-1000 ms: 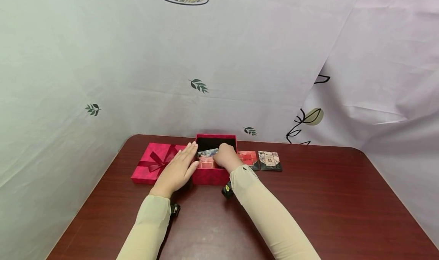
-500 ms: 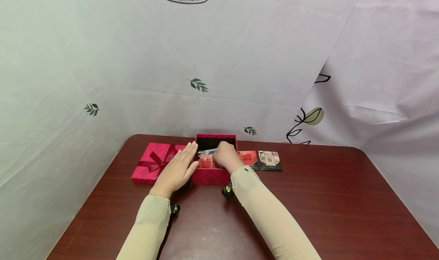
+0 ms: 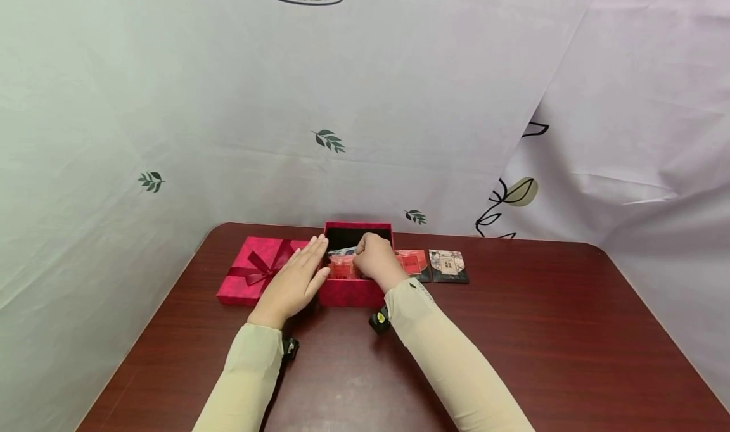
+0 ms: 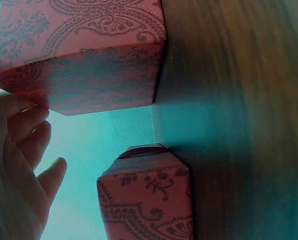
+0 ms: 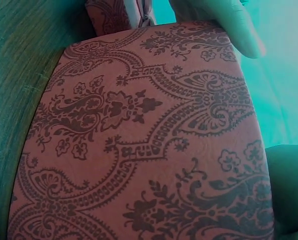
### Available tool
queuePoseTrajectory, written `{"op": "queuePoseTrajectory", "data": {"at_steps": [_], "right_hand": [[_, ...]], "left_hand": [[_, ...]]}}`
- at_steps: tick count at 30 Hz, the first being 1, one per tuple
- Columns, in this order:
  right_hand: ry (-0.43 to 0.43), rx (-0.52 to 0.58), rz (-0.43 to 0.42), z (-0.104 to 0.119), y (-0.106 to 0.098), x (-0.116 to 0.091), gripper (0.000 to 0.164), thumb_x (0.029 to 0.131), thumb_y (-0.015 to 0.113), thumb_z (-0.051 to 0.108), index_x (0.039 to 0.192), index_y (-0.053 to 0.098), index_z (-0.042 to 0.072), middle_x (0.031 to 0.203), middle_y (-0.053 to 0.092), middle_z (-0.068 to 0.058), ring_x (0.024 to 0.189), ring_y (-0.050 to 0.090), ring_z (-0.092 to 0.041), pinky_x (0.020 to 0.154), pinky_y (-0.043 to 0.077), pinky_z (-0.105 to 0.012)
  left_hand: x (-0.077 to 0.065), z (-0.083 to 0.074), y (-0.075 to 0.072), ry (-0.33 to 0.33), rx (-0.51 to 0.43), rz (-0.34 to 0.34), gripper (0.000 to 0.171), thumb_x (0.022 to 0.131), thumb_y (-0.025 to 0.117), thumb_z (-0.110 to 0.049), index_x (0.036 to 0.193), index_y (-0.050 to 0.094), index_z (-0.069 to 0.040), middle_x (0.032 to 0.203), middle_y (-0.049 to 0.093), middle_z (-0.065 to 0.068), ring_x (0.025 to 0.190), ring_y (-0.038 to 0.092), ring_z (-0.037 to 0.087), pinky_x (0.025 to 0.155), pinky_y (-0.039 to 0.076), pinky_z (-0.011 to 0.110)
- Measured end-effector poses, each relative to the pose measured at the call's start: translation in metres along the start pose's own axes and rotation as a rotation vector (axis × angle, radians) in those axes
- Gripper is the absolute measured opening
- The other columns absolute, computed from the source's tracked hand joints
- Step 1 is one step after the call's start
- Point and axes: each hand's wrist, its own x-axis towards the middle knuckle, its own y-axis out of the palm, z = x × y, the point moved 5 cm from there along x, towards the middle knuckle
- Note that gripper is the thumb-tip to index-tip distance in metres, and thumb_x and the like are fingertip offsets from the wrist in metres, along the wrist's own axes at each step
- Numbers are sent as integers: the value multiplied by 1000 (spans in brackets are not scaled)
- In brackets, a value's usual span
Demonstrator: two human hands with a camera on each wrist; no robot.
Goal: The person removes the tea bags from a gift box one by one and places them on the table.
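Note:
A red patterned gift box with a dark inside stands without its lid near the back of the table. Inside it, a red packet leans in front of a bluish-white one. My right hand reaches into the box with curled fingers and pinches the red packet near its right edge; the fingertips are partly hidden. My left hand lies with straight fingers along the box's left side. In the left wrist view, the fingers stand next to the box wall. The right wrist view is filled by the box's patterned front.
Left of the box lies its red lid with a dark red ribbon bow, partly behind the left hand. To the right are a red and black packet and a floral packet. The brown wooden table meets a white printed curtain.
The red packet in the box has tilted, its label turning from pale and shiny to plain red. My right hand has risen slightly. The left hand keeps its place.

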Motion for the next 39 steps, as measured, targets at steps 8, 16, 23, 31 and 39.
{"op": "queuePoseTrajectory", "data": {"at_steps": [8, 16, 23, 31, 39], "right_hand": [[-7, 8, -23, 1, -2, -3, 7, 88, 66, 0, 94, 63, 3, 75, 63, -8, 58, 61, -17, 58, 53, -30], [-23, 5, 32, 1, -2, -5, 8, 90, 70, 2, 82, 72, 3, 75, 68, -5, 61, 63, -15, 61, 56, -30], [-36, 20, 41, 1, -3, -9, 15, 91, 70, 2, 76, 70, 5, 70, 66, -5, 60, 57, -16, 56, 48, -27], [-78, 111, 2, 1, -5, -13, 5, 90, 67, 1, 94, 71, 2, 76, 70, -7, 63, 66, -16, 63, 57, -30], [-144, 236, -87, -2, -10, -21, 17, 93, 62, 1, 107, 71, -1, 85, 74, -10, 65, 71, -20, 62, 60, -31]], "left_hand": [[0, 0, 0, 9, 1, -5, 66, 104, 53, -35, 159, 31, -5, 164, 29, 13, 153, 23, 30, 122, 24, 54], [0, 1, 0, 18, 7, -10, 65, 105, 50, -37, 159, 31, -4, 165, 29, 13, 153, 23, 29, 122, 23, 53], [-1, 0, 0, 21, -3, -6, 65, 106, 50, -36, 159, 30, -5, 165, 28, 12, 154, 22, 28, 123, 22, 52], [0, 0, 0, 15, -10, -5, 65, 105, 51, -35, 159, 30, -5, 165, 28, 12, 154, 22, 28, 123, 22, 52], [0, 1, 1, 14, -15, -1, 65, 106, 50, -35, 160, 29, -5, 165, 28, 12, 154, 21, 28, 123, 21, 53]]}}
